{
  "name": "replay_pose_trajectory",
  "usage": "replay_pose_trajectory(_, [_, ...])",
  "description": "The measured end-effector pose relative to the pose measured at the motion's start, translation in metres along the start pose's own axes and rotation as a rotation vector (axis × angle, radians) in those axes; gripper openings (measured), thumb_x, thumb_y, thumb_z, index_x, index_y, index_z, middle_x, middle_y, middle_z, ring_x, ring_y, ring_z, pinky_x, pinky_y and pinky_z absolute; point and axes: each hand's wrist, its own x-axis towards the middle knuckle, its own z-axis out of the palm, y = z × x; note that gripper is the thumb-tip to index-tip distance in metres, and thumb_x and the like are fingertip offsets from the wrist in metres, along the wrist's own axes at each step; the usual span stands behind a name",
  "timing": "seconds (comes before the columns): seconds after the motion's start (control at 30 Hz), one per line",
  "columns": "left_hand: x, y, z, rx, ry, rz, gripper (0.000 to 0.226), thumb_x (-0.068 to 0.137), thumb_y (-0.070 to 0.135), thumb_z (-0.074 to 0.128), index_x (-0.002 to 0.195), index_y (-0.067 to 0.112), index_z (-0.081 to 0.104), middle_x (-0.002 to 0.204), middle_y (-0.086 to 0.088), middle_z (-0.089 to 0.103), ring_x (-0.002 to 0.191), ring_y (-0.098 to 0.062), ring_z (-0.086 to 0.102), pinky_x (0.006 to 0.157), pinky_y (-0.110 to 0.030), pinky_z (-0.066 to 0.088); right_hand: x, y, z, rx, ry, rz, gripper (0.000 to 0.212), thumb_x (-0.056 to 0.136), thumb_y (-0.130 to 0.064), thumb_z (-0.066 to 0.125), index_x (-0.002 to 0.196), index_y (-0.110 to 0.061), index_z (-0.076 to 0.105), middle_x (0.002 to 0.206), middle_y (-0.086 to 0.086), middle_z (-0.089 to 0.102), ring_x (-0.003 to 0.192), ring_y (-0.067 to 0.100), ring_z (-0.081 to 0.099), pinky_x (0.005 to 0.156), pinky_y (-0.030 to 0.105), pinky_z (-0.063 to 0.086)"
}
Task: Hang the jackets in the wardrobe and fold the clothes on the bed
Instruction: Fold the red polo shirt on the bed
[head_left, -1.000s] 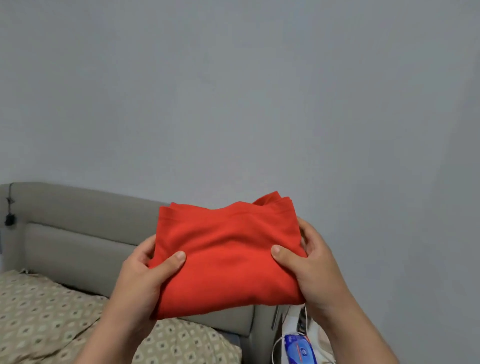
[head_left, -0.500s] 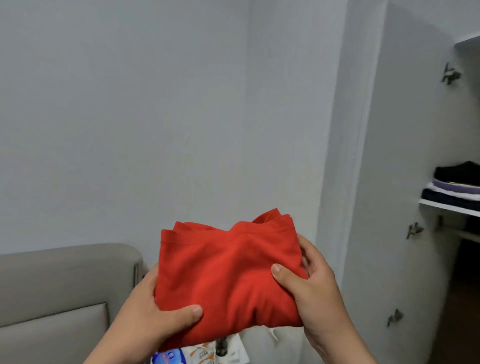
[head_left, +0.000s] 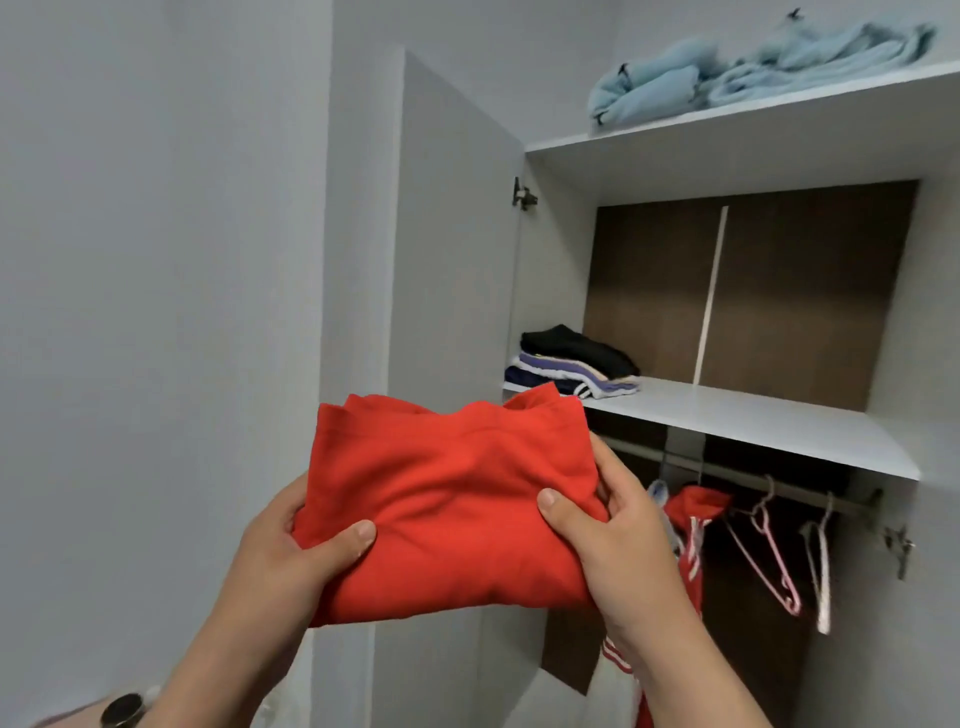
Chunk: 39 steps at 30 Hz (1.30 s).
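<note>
A folded red garment (head_left: 452, 499) is held up in front of me at chest height. My left hand (head_left: 291, 551) grips its lower left corner, thumb on top. My right hand (head_left: 618, 530) grips its right edge, thumb pressed on the cloth. Behind it stands the open wardrobe (head_left: 727, 415). On the middle shelf (head_left: 753, 415) lies a small stack of folded clothes (head_left: 571, 364), black on top. Below the shelf a red jacket with white stripes (head_left: 691, 525) hangs on the rail (head_left: 748, 480).
The wardrobe door (head_left: 447, 234) stands open to the left of the shelves. Light blue cloth (head_left: 727, 67) lies on the top shelf. Empty pink and white hangers (head_left: 779, 551) hang on the rail at the right. A bare grey wall (head_left: 156, 312) fills the left.
The view has swung right, from the bed's headboard and wall to the open wardrobe. Both hands keep the same hold on the red garment.
</note>
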Motion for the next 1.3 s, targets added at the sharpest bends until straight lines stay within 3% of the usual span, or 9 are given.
replay_pose_trajectory(0.2, [0.05,-0.024,0.04,-0.13,-0.091,-0.047,0.061,0.052,0.009,0.087,0.104,0.037,0.072,0.107,-0.001,0.076,0.096,-0.022,0.073,0.077,-0.036,0.053,0.025,0.012,-0.028,-0.031,0.109,0.048,0.058,0.085,-0.005,0.073,0.132,-0.036,0.058,0.118,-0.012,0.071,0.109,0.009,0.068,0.091,0.029,0.055])
replay_pose_trajectory(0.4, [0.122,-0.073,0.059,-0.219,-0.17,-0.083,0.065,0.055,0.009,0.086,0.114,0.028,0.069,0.11,-0.002,0.075,0.099,-0.022,0.072,0.08,-0.039,0.053,0.069,0.048,-0.027,-0.139,0.227,0.027,0.056,0.085,0.0,0.072,0.127,-0.034,0.06,0.116,-0.012,0.072,0.108,0.01,0.068,0.095,0.036,0.053])
replay_pose_trajectory(0.5, [0.164,-0.102,0.067,-0.275,-0.181,-0.108,0.058,0.057,0.021,0.08,0.114,0.028,0.07,0.109,-0.004,0.075,0.099,-0.024,0.072,0.08,-0.039,0.052,0.098,0.073,-0.025,-0.179,0.293,0.039,0.058,0.084,-0.001,0.074,0.128,-0.034,0.059,0.117,-0.011,0.071,0.109,0.009,0.067,0.097,0.038,0.052])
replay_pose_trajectory(0.67, [0.217,-0.148,0.092,-0.341,-0.197,-0.179,0.048,0.06,0.02,0.078,0.105,0.036,0.073,0.106,0.001,0.076,0.093,-0.017,0.074,0.069,-0.027,0.057,0.135,0.115,-0.033,-0.284,0.377,0.072,0.063,0.081,-0.01,0.078,0.121,-0.054,0.057,0.118,-0.02,0.068,0.107,0.002,0.066,0.092,0.034,0.053])
replay_pose_trajectory(0.8, [0.253,-0.173,0.125,-0.335,-0.22,-0.195,0.038,0.076,0.008,0.076,0.098,0.039,0.072,0.103,0.001,0.074,0.084,-0.013,0.073,0.061,-0.022,0.056,0.166,0.133,-0.052,-0.372,0.403,0.107,0.081,0.084,-0.011,0.076,0.123,-0.073,0.04,0.133,-0.022,0.058,0.117,-0.004,0.058,0.104,0.036,0.048])
replay_pose_trajectory(0.97, [0.304,-0.196,0.175,-0.326,-0.207,-0.166,0.041,0.07,0.018,0.077,0.108,0.03,0.067,0.103,0.004,0.074,0.086,-0.012,0.072,0.07,-0.03,0.053,0.222,0.16,-0.09,-0.439,0.36,0.081,0.075,0.081,-0.019,0.072,0.139,-0.056,0.043,0.141,-0.028,0.05,0.128,-0.001,0.05,0.112,0.041,0.041])
replay_pose_trajectory(1.07, [0.342,-0.205,0.215,-0.339,-0.191,-0.148,0.032,0.079,0.0,0.069,0.097,0.026,0.069,0.09,0.004,0.075,0.073,-0.011,0.069,0.064,-0.031,0.048,0.262,0.181,-0.118,-0.409,0.354,0.058,0.072,0.086,-0.009,0.068,0.137,-0.055,0.046,0.137,-0.028,0.054,0.121,-0.002,0.055,0.105,0.035,0.046])
replay_pose_trajectory(1.2, [0.397,-0.203,0.271,-0.349,-0.139,-0.152,0.031,0.052,0.008,0.047,0.074,0.022,0.062,0.065,0.002,0.056,0.055,-0.015,0.045,0.052,-0.027,0.028,0.323,0.204,-0.158,-0.356,0.388,0.085,0.072,0.066,-0.022,0.055,0.131,-0.052,0.051,0.12,-0.03,0.059,0.099,-0.007,0.06,0.08,0.024,0.045])
replay_pose_trajectory(1.3, [0.437,-0.199,0.305,-0.325,-0.076,-0.101,0.034,0.056,0.003,0.054,0.083,0.024,0.058,0.073,0.0,0.056,0.057,-0.014,0.046,0.051,-0.026,0.031,0.37,0.214,-0.184,-0.328,0.36,0.094,0.071,0.063,-0.023,0.052,0.128,-0.052,0.05,0.116,-0.026,0.059,0.09,-0.007,0.061,0.068,0.015,0.045])
